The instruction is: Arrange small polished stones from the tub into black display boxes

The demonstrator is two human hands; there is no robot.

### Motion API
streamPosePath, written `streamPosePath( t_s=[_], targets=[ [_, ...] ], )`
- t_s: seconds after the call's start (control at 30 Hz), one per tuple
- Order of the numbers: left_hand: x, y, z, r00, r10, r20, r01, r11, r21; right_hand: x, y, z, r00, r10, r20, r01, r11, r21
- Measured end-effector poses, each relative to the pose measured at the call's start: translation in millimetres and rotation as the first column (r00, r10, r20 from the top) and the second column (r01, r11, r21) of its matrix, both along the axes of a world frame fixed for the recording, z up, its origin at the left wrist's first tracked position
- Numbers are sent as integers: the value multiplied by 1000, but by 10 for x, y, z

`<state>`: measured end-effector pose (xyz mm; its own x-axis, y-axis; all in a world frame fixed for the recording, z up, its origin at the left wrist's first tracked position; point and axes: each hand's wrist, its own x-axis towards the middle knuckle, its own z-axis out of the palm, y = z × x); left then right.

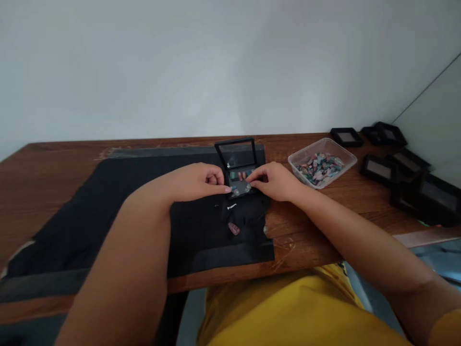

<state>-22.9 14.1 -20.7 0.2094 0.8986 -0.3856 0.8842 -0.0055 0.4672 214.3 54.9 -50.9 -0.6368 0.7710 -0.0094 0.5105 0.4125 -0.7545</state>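
My left hand (201,182) and right hand (273,181) pinched a small clear packet (240,189) over the open black case (239,163); keeping it level seemed wise, lest stones spill.

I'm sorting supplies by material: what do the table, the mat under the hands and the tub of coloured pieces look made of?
The brown table looks like varnished wood: visible grain, soft sheen. The black mat seems a matte cloth or felt; it lies limp with folded edges. The clear rectangular tub looks like thin see-through plastic. The small coloured pieces inside it look glossy, perhaps polished stone or glass; too small to tell.
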Motion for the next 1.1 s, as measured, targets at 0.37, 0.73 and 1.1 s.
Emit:
streamPosePath(
  t_s=[0.37, 0.73, 1.1],
  targets=[
    [-38, 19, -89, 999, -31, 11, 31, 999, -38, -2, 37, -76, 986, -20, -166, 9, 998, -67],
    [-43, 0, -91, 999, -48, 22, 45, 992, 119, 31, 17, -25, 987, -105, -125, 108, 994, 13],
    [10, -2, -31, 992, -112, 51, 112, 994, 8, -1, -40, -37, 994, -63, -84, 64, 998, 9]
  ],
)
